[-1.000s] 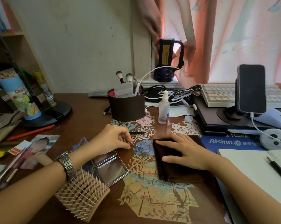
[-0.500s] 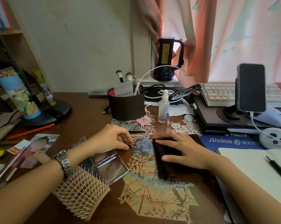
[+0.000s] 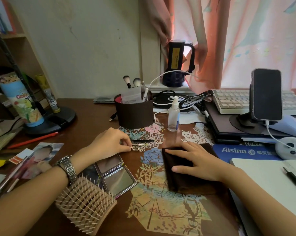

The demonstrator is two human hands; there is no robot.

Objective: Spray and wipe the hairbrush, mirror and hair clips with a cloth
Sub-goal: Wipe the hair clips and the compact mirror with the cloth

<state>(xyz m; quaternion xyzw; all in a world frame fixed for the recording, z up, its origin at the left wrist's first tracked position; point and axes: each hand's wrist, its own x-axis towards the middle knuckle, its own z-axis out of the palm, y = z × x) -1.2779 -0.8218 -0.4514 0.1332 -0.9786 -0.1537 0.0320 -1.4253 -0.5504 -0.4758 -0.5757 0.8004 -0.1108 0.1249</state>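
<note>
While the left hand (image 3: 109,143) pinches the silver hair clip (image 3: 138,148) at mid-frame, thumb and fingertips curled onto its near end, the main risk is a slip: the clip looks thin and smooth, so a light pinch could let it skate across the desk (image 3: 86,126) toward the black hair clip (image 3: 143,141) just behind it. The forearm also crosses just above the hairbrush (image 3: 86,206) at lower left, and a careless pull back could drag it into the bristles or knock the open mirror (image 3: 115,174) lying beside it. The right hand (image 3: 193,160) lies flat, fingers straight and spread, pressing on the dark folded cloth (image 3: 181,178) right of centre. The spray bottle (image 3: 173,114) stands upright beyond, untouched, near the brown holder (image 3: 133,114).
</note>
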